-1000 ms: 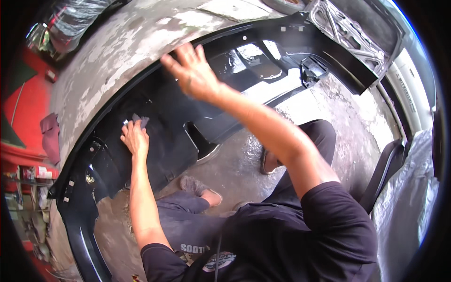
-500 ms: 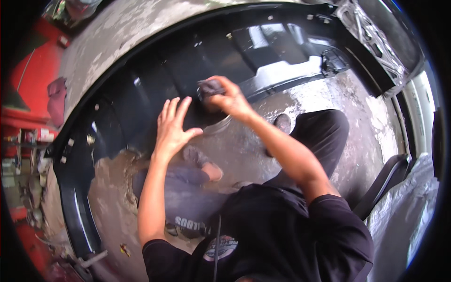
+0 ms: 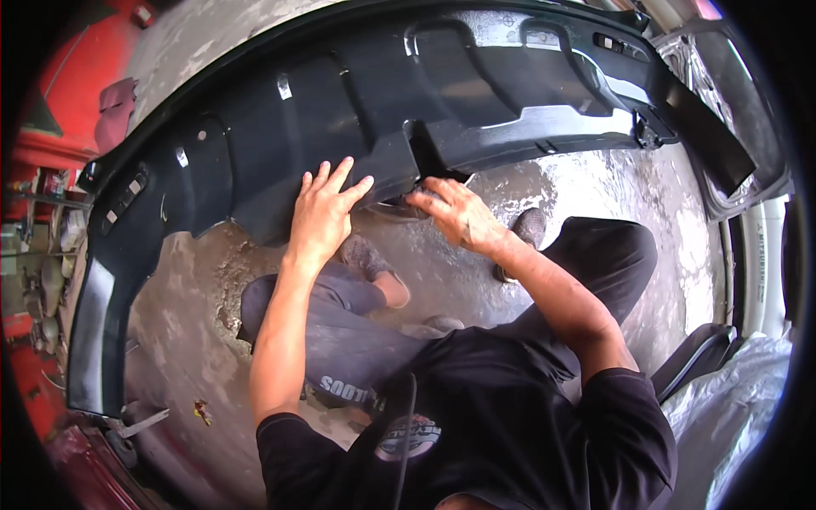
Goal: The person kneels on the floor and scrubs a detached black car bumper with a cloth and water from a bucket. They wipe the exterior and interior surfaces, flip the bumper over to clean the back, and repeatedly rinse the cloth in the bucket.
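Observation:
A long curved black car bumper (image 3: 280, 136) with moulded ridges and slots arches in front of me. My left hand (image 3: 325, 204) is open, its fingers spread and resting on the bumper's near edge. To its right, my right hand (image 3: 459, 212) is closed at the same edge, beside a dark slot (image 3: 425, 157). Its fingers curl over a dark cloth, which is mostly hidden by the hand and the bumper. Below the edge, between my hands, shows part of a grey rounded rim (image 3: 398, 212); what it belongs to is hidden.
My bent legs and shoes (image 3: 529, 228) are on the worn concrete floor (image 3: 204, 314) close to the bumper. A red surface (image 3: 68, 93) and cluttered shelving (image 3: 47, 255) stand at left. Silvery sheeting (image 3: 731, 416) lies at lower right, and a metal panel (image 3: 722, 102) stands beyond the bumper's right end.
My right hand has come down from the bumper's face to its near edge. My left hand has settled onto the edge. The bumper appears tilted differently, and the view has shifted.

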Tool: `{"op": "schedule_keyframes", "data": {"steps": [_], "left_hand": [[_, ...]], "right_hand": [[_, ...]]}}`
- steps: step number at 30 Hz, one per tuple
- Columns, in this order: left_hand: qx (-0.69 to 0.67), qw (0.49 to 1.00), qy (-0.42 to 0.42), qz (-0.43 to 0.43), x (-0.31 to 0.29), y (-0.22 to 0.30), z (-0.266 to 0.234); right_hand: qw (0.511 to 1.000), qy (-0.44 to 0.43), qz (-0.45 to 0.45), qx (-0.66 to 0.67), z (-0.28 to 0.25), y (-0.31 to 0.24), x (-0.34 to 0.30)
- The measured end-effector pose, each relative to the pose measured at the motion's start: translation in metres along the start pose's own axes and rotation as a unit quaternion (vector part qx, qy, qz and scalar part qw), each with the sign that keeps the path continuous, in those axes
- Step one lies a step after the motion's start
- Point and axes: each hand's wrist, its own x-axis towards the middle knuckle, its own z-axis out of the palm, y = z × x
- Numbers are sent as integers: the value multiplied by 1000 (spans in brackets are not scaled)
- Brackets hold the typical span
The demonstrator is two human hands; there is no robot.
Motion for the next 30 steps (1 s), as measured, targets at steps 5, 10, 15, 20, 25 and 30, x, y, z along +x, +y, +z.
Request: {"op": "schedule_keyframes", "data": {"steps": [5, 10, 15, 20, 25, 30], "left_hand": [[-15, 999, 41, 19, 11, -6, -22], [-38, 999, 1, 21, 14, -7, -29], [-60, 998, -6, 4, 19, -8, -36], [-76, 997, -21, -9, 26, -11, -52], [-93, 995, -23, -7, 27, -9, -52], [-95, 995, -19, -15, 23, -6, -48]], "right_hand": [[928, -349, -19, -130, 23, 59, 56], [881, -448, 38, -149, 75, 136, 84], [875, -468, 65, -104, 141, 139, 80], [877, -471, 70, -71, 189, 115, 56], [876, -470, 86, -66, 195, 127, 47], [880, -463, 92, -56, 191, 130, 51]]}}
